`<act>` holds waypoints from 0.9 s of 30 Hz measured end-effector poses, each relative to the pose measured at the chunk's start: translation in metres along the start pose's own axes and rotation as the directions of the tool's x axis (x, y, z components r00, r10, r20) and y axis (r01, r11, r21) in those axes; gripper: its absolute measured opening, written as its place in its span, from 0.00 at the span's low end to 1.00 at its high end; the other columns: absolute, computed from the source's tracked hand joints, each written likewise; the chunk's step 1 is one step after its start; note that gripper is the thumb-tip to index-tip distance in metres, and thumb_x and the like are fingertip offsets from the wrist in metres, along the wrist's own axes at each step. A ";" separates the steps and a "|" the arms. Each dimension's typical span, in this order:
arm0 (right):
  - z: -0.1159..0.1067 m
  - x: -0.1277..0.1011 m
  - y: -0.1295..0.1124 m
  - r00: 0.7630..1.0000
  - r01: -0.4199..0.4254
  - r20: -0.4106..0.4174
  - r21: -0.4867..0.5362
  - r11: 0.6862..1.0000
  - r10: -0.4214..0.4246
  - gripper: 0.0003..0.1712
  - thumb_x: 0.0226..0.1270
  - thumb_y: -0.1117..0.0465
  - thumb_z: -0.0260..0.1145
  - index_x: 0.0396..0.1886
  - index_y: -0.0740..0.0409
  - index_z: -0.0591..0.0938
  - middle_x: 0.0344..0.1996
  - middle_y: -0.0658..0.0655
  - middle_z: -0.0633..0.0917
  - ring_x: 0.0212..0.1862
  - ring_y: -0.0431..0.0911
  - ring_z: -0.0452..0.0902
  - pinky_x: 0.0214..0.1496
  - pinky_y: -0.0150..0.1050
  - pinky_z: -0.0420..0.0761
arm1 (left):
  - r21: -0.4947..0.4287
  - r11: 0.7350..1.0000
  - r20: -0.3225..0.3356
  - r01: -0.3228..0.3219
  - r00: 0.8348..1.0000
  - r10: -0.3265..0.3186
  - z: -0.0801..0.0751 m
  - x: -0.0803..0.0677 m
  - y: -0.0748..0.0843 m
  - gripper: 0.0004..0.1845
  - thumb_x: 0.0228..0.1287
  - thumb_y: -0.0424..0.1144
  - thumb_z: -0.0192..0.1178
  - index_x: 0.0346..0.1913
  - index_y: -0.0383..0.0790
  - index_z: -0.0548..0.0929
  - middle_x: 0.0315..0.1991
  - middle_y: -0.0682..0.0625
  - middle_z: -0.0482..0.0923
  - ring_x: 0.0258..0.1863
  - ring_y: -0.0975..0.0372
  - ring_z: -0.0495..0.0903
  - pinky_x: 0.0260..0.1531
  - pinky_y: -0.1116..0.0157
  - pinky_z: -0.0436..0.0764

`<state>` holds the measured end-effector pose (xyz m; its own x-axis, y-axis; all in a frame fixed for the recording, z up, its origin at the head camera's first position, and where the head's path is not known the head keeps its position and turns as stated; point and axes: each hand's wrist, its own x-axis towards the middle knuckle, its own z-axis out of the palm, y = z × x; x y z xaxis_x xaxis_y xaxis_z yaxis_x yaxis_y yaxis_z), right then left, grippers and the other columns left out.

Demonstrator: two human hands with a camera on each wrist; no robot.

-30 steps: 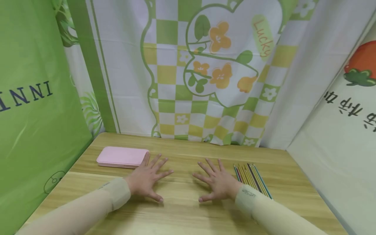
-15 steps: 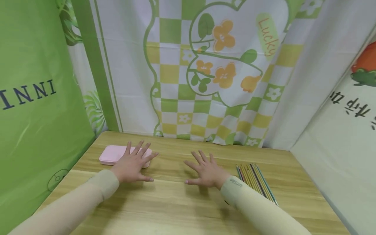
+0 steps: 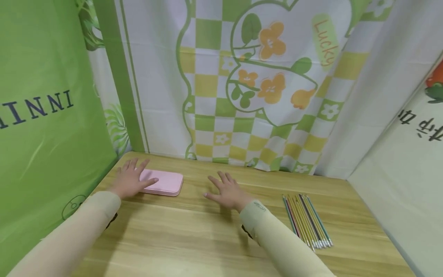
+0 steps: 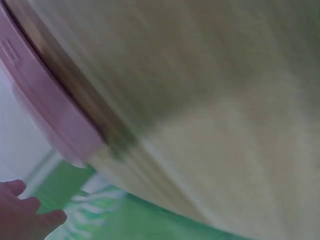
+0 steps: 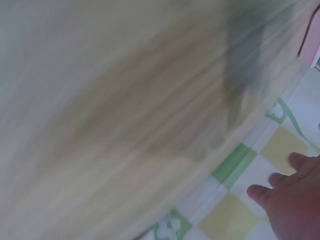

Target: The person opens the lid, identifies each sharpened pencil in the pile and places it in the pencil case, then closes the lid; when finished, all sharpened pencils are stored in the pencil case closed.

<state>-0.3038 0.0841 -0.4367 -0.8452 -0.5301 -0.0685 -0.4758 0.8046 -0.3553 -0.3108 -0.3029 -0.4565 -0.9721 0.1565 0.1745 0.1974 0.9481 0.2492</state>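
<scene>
Pink case (image 3: 162, 181), flat and closed, is seen lying on the wooden table (image 3: 207, 238) at about ten o'clock from the table's middle, close to the far left corner and the green curtain (image 3: 41, 115). Its contents cannot be told, since the lid is shut. In the left wrist view the case (image 4: 45, 110) shows as a blurred pink edge along the tabletop.

The left hand (image 3: 130, 181) is laid on the left end of the case, palm down, fingers spread and straight, the thumb resting across the lid; nothing is gripped. The forearm, in a beige sleeve (image 3: 69, 238), runs in from seven o'clock. In the left wrist view only the fingertips (image 4: 22, 215) are seen, at the bottom left corner.

The right hand (image 3: 226, 192) is held at about twelve o'clock from the table's middle, just to the right of the case and apart from it, palm down with fingers extended and relaxed, holding nothing. Whether it touches the wood cannot be told. Its forearm comes in from five o'clock. In the right wrist view the fingers (image 5: 295, 195) appear at the lower right against the checked curtain (image 3: 242, 96).

A row of coloured pencils (image 3: 306, 221) lies side by side at three o'clock, well apart from both hands.
</scene>
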 end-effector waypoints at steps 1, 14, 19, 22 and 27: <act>0.002 0.003 -0.003 1.000 -0.020 -0.007 0.040 0.999 0.020 0.46 0.76 0.28 0.50 0.84 0.44 0.57 0.82 0.64 0.51 0.81 0.64 0.42 0.76 0.67 0.51 | -0.030 0.999 0.000 0.030 1.000 -0.030 0.000 0.000 -0.005 0.54 0.70 0.73 0.50 0.81 0.34 0.55 0.75 0.19 0.48 0.73 0.23 0.46 0.66 0.25 0.46; 0.029 0.047 -0.049 0.961 -0.187 -0.028 0.663 0.725 0.274 0.36 0.79 0.50 0.59 0.75 0.70 0.69 0.68 0.69 0.76 0.68 0.62 0.73 0.69 0.54 0.73 | -0.503 0.788 0.228 0.355 0.934 -0.275 0.001 0.004 -0.023 0.53 0.80 0.65 0.39 0.77 0.17 0.38 0.76 0.18 0.41 0.76 0.28 0.41 0.74 0.37 0.45; 0.041 0.062 -0.062 0.947 -0.210 0.051 0.845 0.492 0.316 0.31 0.76 0.62 0.63 0.72 0.73 0.70 0.61 0.66 0.81 0.54 0.51 0.81 0.58 0.43 0.81 | -0.525 0.763 0.198 0.377 0.926 -0.322 0.009 0.000 -0.005 0.46 0.81 0.56 0.45 0.75 0.12 0.47 0.73 0.17 0.50 0.74 0.29 0.51 0.74 0.41 0.52; 0.046 0.064 -0.063 0.940 -0.218 0.065 0.869 0.444 0.335 0.29 0.75 0.67 0.62 0.71 0.76 0.70 0.58 0.67 0.82 0.47 0.47 0.81 0.53 0.40 0.83 | -0.522 0.763 0.154 0.381 0.922 -0.355 0.013 -0.007 0.008 0.40 0.80 0.49 0.47 0.71 0.11 0.56 0.70 0.17 0.57 0.71 0.29 0.58 0.72 0.41 0.58; 0.043 0.056 -0.048 0.923 -0.240 0.058 0.861 0.449 0.381 0.32 0.71 0.73 0.62 0.73 0.77 0.67 0.54 0.69 0.83 0.38 0.46 0.82 0.43 0.38 0.87 | -0.534 0.768 0.132 0.354 0.932 -0.338 0.018 -0.011 0.032 0.34 0.77 0.43 0.49 0.68 0.10 0.63 0.68 0.19 0.63 0.69 0.30 0.63 0.70 0.42 0.64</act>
<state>-0.3181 0.0042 -0.4639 -0.9470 -0.1979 -0.2529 0.1987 0.2578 -0.9456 -0.2959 -0.2694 -0.4676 -0.9893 -0.1379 -0.0471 -0.1248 0.6354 0.7620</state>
